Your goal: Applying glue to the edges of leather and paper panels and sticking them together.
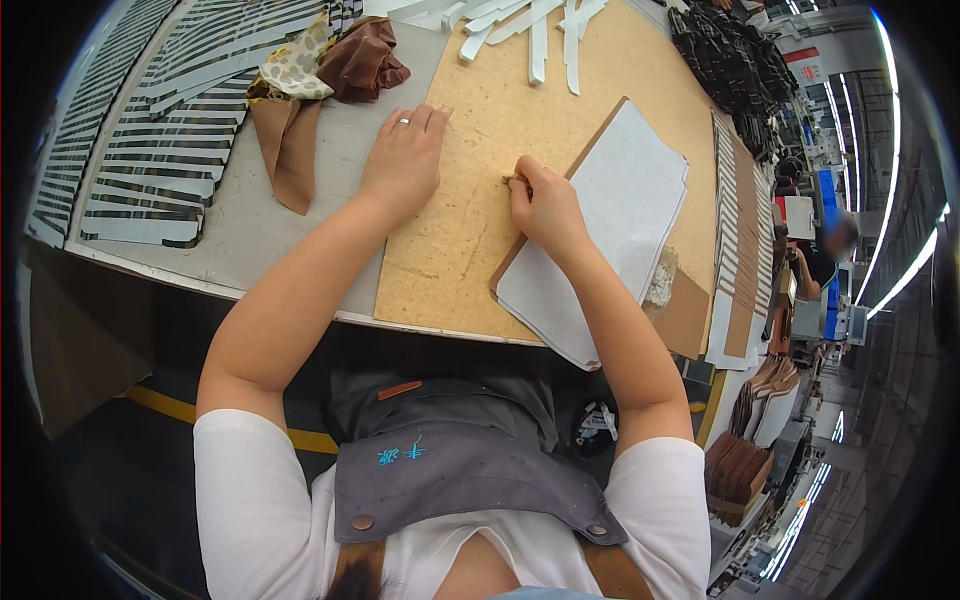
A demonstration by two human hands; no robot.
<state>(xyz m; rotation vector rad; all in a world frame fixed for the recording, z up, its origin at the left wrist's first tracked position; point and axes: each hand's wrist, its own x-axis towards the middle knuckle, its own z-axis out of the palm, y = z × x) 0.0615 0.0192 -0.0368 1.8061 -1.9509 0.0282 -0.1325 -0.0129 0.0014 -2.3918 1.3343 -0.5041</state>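
Note:
My left hand (408,160) lies palm down across the left edge of the tan board (470,230), fingers stretched forward and a ring on one of them. Farther right, my right hand (545,205) is closed in a pinch above the board. A small dark tip shows at its thumb and forefinger, too little to name. Beside and partly under that hand and forearm rests a stack of pale grey-white sheet pieces (625,190) with a brown edge at its left side. Its near corner reaches over the table's front edge.
Brown cloth or leather scraps (365,60) lie at the far left, beside rows of striped strips (160,160). White strips (540,40) are at the board's far end. A brown panel (682,315) and black bundled pieces (735,75) are at right, where another person (825,255) sits.

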